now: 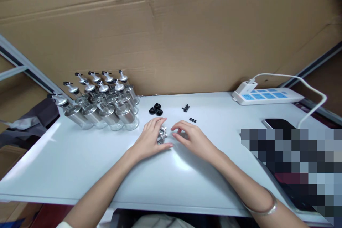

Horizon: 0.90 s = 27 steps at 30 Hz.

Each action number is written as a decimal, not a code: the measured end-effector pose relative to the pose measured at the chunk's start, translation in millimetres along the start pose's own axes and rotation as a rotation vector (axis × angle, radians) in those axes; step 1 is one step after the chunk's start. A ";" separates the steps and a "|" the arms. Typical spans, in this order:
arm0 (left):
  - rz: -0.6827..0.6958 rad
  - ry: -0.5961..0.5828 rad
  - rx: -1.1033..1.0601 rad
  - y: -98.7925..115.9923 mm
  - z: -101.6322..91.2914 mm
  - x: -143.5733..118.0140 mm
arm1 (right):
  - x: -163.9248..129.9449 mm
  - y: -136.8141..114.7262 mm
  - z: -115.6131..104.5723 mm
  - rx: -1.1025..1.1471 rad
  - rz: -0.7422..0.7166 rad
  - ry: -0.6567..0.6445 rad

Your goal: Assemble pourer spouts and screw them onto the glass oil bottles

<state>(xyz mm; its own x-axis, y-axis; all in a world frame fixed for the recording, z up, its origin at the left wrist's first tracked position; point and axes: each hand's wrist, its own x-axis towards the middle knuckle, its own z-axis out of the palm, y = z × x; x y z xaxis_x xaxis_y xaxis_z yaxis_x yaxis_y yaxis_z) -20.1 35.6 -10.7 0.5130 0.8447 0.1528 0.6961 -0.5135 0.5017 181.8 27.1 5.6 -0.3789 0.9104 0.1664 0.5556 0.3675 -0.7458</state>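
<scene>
A small cluster of silver spout parts (162,135) lies on the white table, partly hidden by my left hand (148,137). That hand is cupped around the cluster's left side, with its thumb and fingers spread apart. Just to the right, my right hand (196,137) hovers with bent fingers, its thumb and forefinger apart and nothing between them. Beyond my hands are three round black stoppers (156,109), a few thin black pieces (186,107) and a short row of tiny black plugs (192,120).
Several glass bottles with steel sleeves (107,112) and silver pour spouts stand grouped at the back left. A white power strip (267,96) with a plugged-in charger (246,87) sits at the back right, near a phone (279,124). Cardboard (173,42) walls the table's rear.
</scene>
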 end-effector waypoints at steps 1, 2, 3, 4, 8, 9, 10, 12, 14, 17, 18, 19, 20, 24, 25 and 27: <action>0.015 0.028 -0.004 0.6 -1.0 -0.3 | -0.3 0.2 -0.4 0.007 0.002 0.011; 0.037 0.073 -0.006 1.1 -2.6 -0.8 | -0.5 0.2 -0.9 0.014 0.002 0.025; 0.070 0.139 -0.005 1.4 -4.9 -1.5 | -0.6 0.1 -1.6 0.018 0.001 0.039; 0.113 0.225 0.004 1.4 -8.0 -2.5 | -0.7 -0.2 -2.4 0.022 0.000 0.055; 0.283 0.630 0.092 -3.7 -26.3 -7.1 | -0.3 -3.3 -7.0 0.024 0.006 0.109; 0.303 0.726 0.118 -6.9 -32.2 -7.8 | -0.2 -4.2 -8.1 0.022 0.004 0.121; 0.309 0.821 0.144 -10.9 -38.6 -8.2 | -0.2 -5.0 -9.0 0.021 0.001 0.134; 0.284 1.052 0.196 -22.0 -52.9 -8.8 | -0.3 -5.8 -10.1 0.020 -0.008 0.158; 0.179 1.305 0.241 -37.4 -69.1 -10.6 | -0.5 -5.4 -10.3 0.020 -0.011 0.175; -0.097 1.534 0.178 -68.9 -95.5 -19.1 | -0.6 -3.3 -9.5 0.015 -0.013 0.185; -0.209 1.577 0.133 -81.3 -104.6 -23.6 | -0.6 -2.6 -9.4 0.015 -0.015 0.186; -0.318 1.613 0.100 -94.4 -113.7 -28.4 | -0.5 -2.0 -9.3 0.015 -0.016 0.187; -0.400 1.627 0.074 -107.7 -122.7 -33.3 | -0.4 -1.6 -9.4 0.015 -0.018 0.187; -0.605 1.592 -0.160 -152.6 -156.7 -47.3 | 0.2 -1.7 -10.9 0.012 -0.028 0.190; -0.623 1.566 -0.199 -160.0 -163.9 -48.8 | 0.3 -1.9 -11.3 0.012 -0.034 0.190; -0.639 1.534 -0.241 -169.9 -176.0 -49.8 | 0.3 -2.0 -12.1 0.016 -0.048 0.186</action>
<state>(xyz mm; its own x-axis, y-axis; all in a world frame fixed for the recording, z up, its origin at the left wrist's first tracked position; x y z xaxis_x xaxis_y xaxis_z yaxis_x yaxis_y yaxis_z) -252.3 107.4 46.4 -0.8342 0.3244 0.4459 0.4228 -0.1427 0.8949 189.5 29.0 14.9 -0.2606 0.9117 0.3176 0.5277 0.4100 -0.7439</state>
